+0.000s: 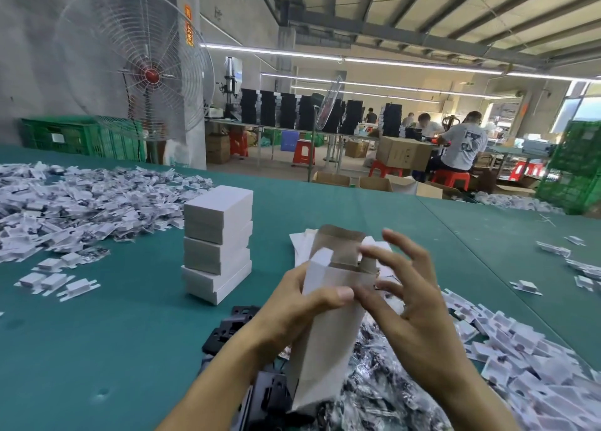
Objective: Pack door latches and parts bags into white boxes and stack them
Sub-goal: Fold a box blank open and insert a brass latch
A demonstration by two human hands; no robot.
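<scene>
My left hand (pixel 302 303) grips a white box (pixel 328 339) held upright above the table, its brown inner flaps open at the top. My right hand (pixel 403 287) is beside the box's open end with spread fingers, fingertips touching the flap. A stack of three closed white boxes (pixel 217 242) stands on the green table to the left. Black door latches (pixel 234 326) lie under my left forearm. Clear parts bags (pixel 383 395) are heaped under my right forearm. Flat unfolded white boxes (pixel 300 242) lie behind the held box.
Heaps of small white paper-wrapped parts cover the table at far left (pixel 81 202) and at lower right (pixel 527 365). The green table (pixel 113 349) stretches ahead. A large fan (pixel 136 69), green crates (pixel 81 136) and seated workers (pixel 461 147) are beyond it.
</scene>
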